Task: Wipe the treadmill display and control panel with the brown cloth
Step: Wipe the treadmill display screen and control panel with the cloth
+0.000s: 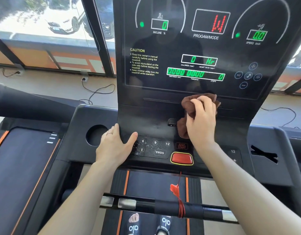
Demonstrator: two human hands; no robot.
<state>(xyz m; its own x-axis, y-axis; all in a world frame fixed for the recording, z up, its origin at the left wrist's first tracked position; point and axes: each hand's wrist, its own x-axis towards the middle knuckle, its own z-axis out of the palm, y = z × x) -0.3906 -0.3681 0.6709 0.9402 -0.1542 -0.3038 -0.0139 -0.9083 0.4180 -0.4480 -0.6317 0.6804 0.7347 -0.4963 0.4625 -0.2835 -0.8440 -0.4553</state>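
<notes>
Right hand (201,122): clenched on bunched brown cloth (188,106), pressed against the treadmill console just below the lit display (188,48), above the red stop button (181,158). Left hand (115,145): flat, fingers spread, grasping nothing, resting on the control panel (156,147) left edge.

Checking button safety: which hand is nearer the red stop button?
Right. The right hand, bunching the brown cloth, has its wrist just above the red stop button. The left hand rests flat farther off, at the panel's left edge.
</notes>
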